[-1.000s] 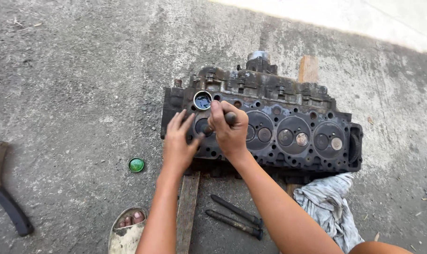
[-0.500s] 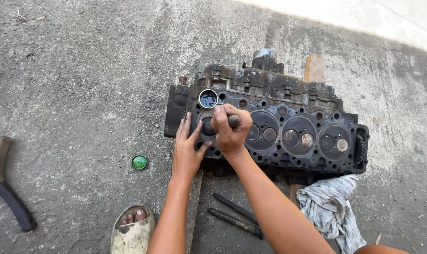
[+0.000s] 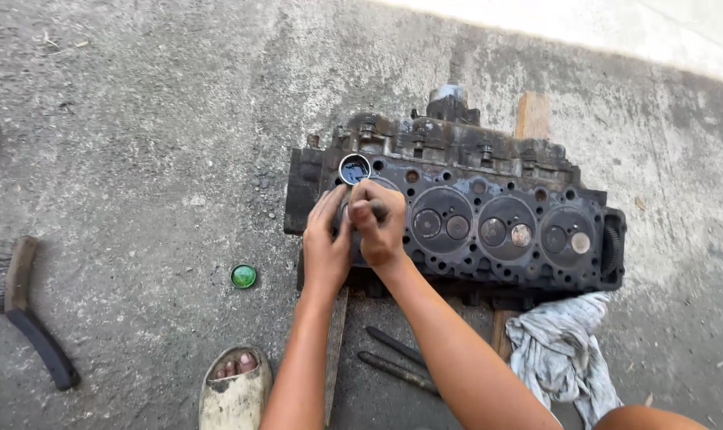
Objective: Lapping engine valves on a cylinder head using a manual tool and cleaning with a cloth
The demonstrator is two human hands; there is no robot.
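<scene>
A dark, greasy engine cylinder head (image 3: 489, 231) lies on wooden planks on the concrete, its valve face up. Both my hands are at its left end. My right hand (image 3: 380, 223) is closed around a short dark tool handle that stands on the leftmost chamber. My left hand (image 3: 325, 243) presses flat against that handle from the left, fingers straight. A small round open tin (image 3: 354, 169) sits on the head just above my hands. The chamber under my hands is hidden.
A green lid (image 3: 243, 276) lies on the concrete to the left. A wire brush (image 3: 23, 306) lies at far left. Two dark metal rods (image 3: 397, 358) and a grey rag (image 3: 560, 350) sit below the head. My sandalled foot (image 3: 234, 386) is at the bottom.
My left hand has closed in flat against the tool handle, and my right hand has shifted slightly on it. The view has drifted a little; the cylinder head has stayed put.
</scene>
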